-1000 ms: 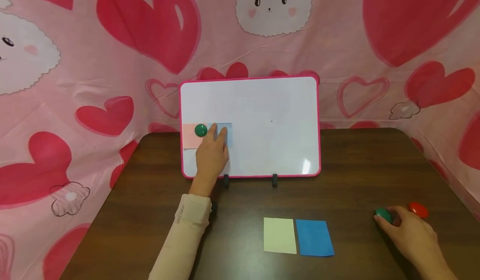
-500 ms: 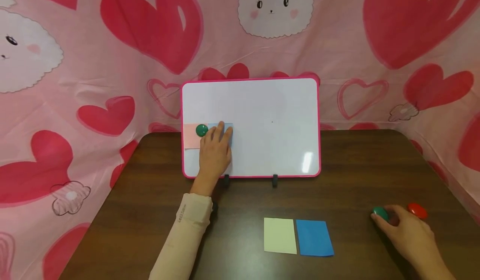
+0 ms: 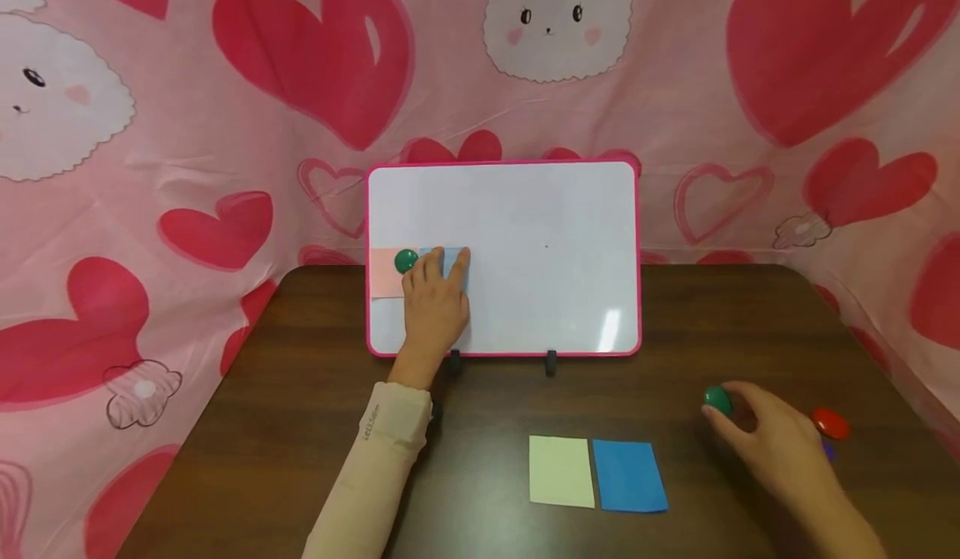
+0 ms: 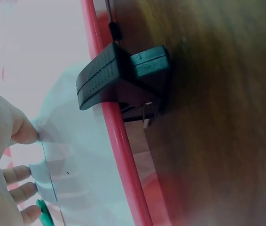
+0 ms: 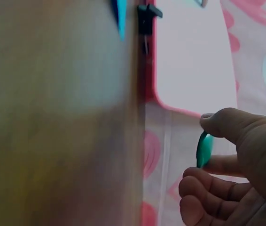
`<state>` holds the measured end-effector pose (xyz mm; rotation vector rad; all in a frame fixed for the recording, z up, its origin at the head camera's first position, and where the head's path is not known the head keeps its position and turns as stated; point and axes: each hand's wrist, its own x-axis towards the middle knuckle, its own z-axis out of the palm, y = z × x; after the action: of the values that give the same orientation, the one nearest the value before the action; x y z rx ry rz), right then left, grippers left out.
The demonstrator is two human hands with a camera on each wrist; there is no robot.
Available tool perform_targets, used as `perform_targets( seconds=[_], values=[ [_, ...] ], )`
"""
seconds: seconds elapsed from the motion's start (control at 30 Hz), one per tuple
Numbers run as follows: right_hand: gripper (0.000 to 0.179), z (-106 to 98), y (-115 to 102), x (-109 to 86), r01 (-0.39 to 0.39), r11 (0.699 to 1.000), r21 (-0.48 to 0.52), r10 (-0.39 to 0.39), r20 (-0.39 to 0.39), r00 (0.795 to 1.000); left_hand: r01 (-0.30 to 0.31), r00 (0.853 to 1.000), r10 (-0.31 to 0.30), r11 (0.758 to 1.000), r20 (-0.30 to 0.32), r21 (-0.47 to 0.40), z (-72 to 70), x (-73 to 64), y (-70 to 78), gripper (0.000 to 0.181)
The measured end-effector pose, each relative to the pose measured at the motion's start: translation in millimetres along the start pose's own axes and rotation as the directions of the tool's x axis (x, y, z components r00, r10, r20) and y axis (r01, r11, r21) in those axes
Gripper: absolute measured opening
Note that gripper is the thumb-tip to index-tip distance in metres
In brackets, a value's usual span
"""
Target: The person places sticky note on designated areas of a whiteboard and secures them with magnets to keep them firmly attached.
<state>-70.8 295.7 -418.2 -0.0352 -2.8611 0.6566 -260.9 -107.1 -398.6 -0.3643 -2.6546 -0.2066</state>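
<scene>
My left hand presses a light blue sticky note flat to the whiteboard, its fingers spread. Left of it is a pink sticky note under a round green magnet; in the left wrist view that magnet shows beside the little finger. Off the table at the right, my right hand pinches a second green magnet. The right wrist view shows this magnet between thumb and fingers.
A pale green note and a blue note lie side by side on the table. A red magnet lies at the right, with a purple piece partly hidden behind the right hand. Black clips hold the whiteboard upright.
My right hand has lifted the green magnet and carried it left, uncovering a purple piece. The left hand's fingers have shifted slightly right over the light blue note.
</scene>
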Motion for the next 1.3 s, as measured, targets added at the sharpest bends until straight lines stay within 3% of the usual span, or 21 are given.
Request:
perform_targets(
  seconds=[0.43,0.73,0.87,0.93,1.13,1.3],
  values=[
    [0.044,12,-62,38.0,0.168,0.983,0.077,-0.161,-0.096,0.982,-0.015,1.0,0.014,0.999,-0.017,-0.048,-0.1,-2.1,-8.5,0.054],
    [0.045,27,-82,57.3,0.34,0.938,0.061,-0.317,-0.242,0.917,-0.039,0.998,0.033,0.994,-0.062,-0.101,-4.3,-4.6,-15.4,0.048],
    [0.047,27,-93,63.3,0.315,0.946,0.081,-0.295,-0.197,0.935,-0.045,0.998,0.039,0.993,-0.056,-0.106,-6.0,-3.9,-17.4,0.047],
    [0.048,28,-97,66.7,0.32,0.944,0.084,-0.299,-0.199,0.933,-0.046,0.998,0.041,0.993,-0.053,-0.109,-6.4,-3.8,-18.6,0.047],
    [0.047,34,-111,77.5,0.415,0.908,0.058,-0.384,-0.278,0.88,-0.064,0.996,0.057,0.991,-0.066,-0.115,-7.0,-4.8,-23.6,0.048],
    [0.045,36,-123,85.6,0.391,0.916,0.094,-0.361,-0.232,0.903,-0.083,0.994,0.073,0.987,-0.081,-0.135,-6.7,-6.0,-26.9,0.05]
  ],
)
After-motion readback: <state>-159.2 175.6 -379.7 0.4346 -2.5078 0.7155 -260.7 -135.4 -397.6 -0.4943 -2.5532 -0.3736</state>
